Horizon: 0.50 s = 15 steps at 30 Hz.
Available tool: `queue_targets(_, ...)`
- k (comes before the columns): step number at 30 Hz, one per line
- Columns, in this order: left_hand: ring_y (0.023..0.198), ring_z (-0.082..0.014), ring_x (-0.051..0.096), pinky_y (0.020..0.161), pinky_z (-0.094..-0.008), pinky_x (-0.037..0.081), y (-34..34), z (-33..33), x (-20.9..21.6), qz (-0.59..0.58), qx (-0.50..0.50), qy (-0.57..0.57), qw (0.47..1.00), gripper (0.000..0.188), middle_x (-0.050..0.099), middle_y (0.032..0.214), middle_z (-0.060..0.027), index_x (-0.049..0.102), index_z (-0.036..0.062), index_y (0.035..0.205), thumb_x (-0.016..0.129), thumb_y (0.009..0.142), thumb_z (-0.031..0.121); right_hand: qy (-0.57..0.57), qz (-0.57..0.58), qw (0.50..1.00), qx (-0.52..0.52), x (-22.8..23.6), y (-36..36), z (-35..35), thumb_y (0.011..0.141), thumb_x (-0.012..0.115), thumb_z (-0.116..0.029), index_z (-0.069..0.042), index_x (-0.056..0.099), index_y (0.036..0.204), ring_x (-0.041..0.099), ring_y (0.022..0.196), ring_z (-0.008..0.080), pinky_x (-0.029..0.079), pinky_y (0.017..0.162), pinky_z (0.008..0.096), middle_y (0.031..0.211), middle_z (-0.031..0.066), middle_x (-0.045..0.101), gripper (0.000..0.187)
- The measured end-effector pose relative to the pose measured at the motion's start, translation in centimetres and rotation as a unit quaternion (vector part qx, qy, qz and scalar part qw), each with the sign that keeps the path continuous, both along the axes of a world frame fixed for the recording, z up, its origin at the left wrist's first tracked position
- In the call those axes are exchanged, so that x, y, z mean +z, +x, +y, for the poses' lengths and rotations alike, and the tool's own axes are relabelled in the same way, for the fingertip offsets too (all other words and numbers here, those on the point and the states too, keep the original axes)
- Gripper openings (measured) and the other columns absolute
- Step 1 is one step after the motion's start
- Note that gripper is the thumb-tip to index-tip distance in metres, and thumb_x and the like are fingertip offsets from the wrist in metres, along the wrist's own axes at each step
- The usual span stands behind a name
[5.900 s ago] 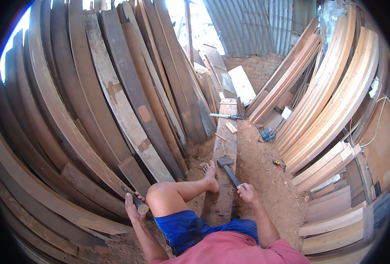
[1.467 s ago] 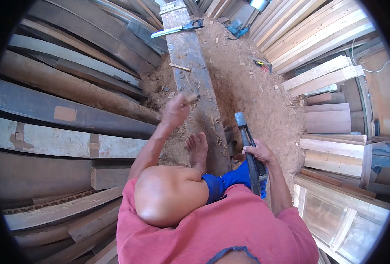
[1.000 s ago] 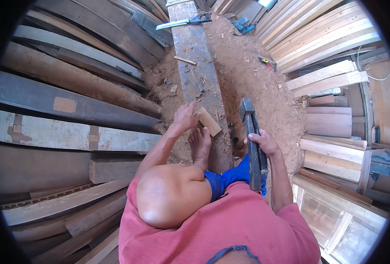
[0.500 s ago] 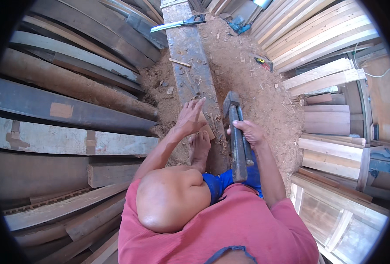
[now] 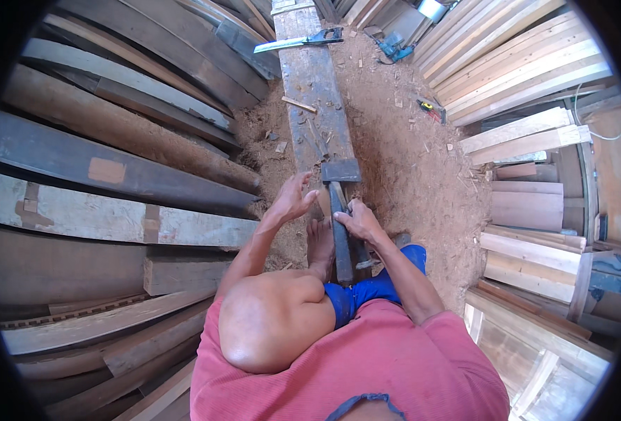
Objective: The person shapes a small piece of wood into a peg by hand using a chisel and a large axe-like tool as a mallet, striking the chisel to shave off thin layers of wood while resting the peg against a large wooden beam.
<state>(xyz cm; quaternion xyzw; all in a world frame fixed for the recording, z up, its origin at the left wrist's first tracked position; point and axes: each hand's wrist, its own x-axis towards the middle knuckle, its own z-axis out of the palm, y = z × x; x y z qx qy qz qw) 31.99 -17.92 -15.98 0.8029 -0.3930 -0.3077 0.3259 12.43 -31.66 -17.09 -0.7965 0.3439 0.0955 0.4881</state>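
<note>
Over the plank (image 5: 309, 77), the hammer (image 5: 342, 237) has shifted nearer the left hand (image 5: 292, 202).

1. The right hand (image 5: 361, 223) is farther left, so the head of the hammer (image 5: 338, 200) is over the tabletop (image 5: 310, 77) now.
2. It also holds a second tool (image 5: 359, 252), not just the hammer.
3. The left hand (image 5: 295, 200) has let go of the wood block (image 5: 324, 201).
4. The block is nearer now, by the foot (image 5: 320, 242).

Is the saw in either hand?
No, the saw lies across the plank, beyond both the open left hand and the right hand, which holds a hammer.
</note>
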Motion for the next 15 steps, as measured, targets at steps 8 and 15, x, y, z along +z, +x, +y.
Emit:
queue_targets(8,0.130,-0.0412,0.038,0.108,-0.0485,0.033,-4.9,-2.4,7.0,-0.237,-0.156,-0.065,0.957,0.065,0.038,0.142,-0.0258,0.046,0.0089,0.137,0.070,0.078,0.019,0.118,-0.058,0.981,-0.146,5.0,0.5,-1.4,0.087,0.059,-0.031,0.005,0.062,0.090,0.068,0.089,0.0336,0.051,0.078,0.0421,0.094,0.0238,0.068,0.035)
queue_targets(15,0.130,-0.0397,0.040,0.109,-0.0528,0.031,-5.6,-4.7,13.9,-0.287,-0.265,-0.303,0.869,0.050,0.042,0.140,-0.0251,0.062,0.0124,0.121,0.071,0.071,0.014,0.441,-0.381,0.798,-0.157,5.5,5.2,-1.8,0.096,0.054,-0.020,0.001,0.058,0.114,0.063,0.081,0.0200,0.052,0.076,0.0358,0.091,0.0021,0.067,0.028)
